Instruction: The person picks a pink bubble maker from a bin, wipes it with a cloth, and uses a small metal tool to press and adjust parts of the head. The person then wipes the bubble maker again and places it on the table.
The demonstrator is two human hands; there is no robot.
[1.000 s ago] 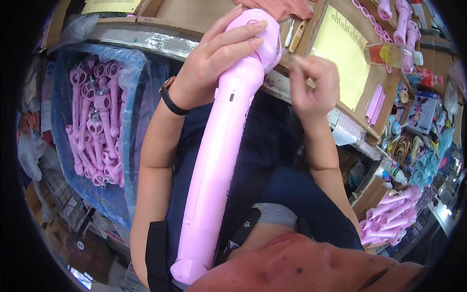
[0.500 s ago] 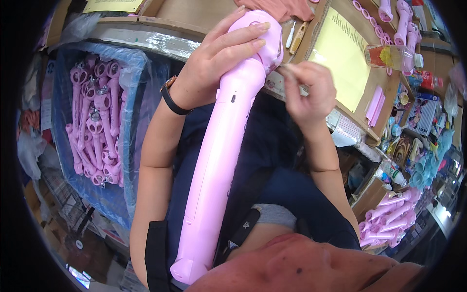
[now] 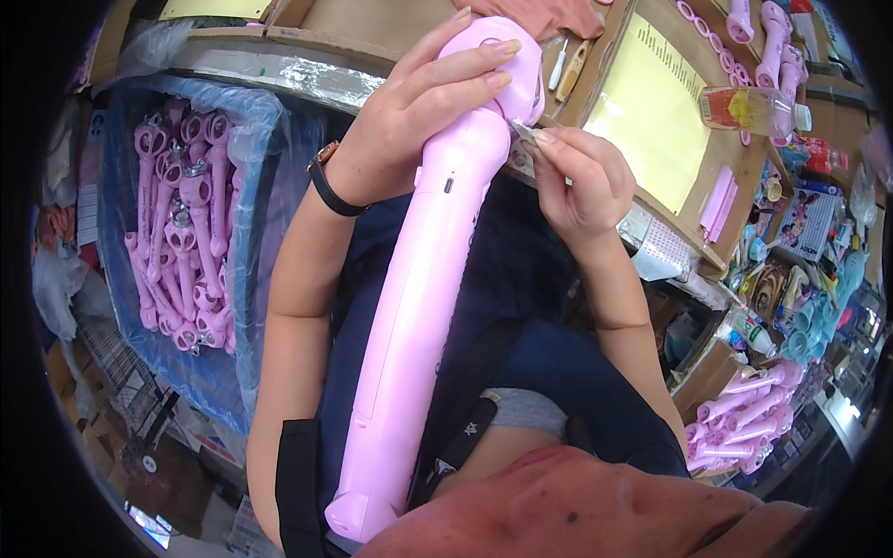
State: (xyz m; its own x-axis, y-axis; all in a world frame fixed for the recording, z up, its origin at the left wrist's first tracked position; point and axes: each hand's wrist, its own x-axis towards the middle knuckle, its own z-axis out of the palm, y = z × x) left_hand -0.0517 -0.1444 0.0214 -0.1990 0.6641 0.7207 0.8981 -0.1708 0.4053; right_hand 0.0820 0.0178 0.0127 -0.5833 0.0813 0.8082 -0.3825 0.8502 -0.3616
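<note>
A long pink plastic wand (image 3: 409,307) slants across my front, its rounded head at the top and its narrow foot low near my chest. My left hand (image 3: 409,121) is closed round the head from the left, fingers spread over its top. A small slot shows on the shaft below the head. My right hand (image 3: 586,181) pinches a small thin greyish blade-like piece (image 3: 523,130) whose tip meets the wand just under the head, at its right side. The exact kind of that piece is too small to tell.
A blue plastic-lined crate (image 3: 246,232) at the left holds many pink wands (image 3: 181,232). On the bench lie a yellow printed sheet (image 3: 646,116), a clear bottle (image 3: 749,112), a white-handled tool (image 3: 558,65) and a pinkish cloth (image 3: 549,17). More pink parts (image 3: 744,418) are heaped at the lower right.
My right hand has turned and moved slightly, bringing the thin piece into view against the wand's neck. My left hand and the wand have hardly moved.
</note>
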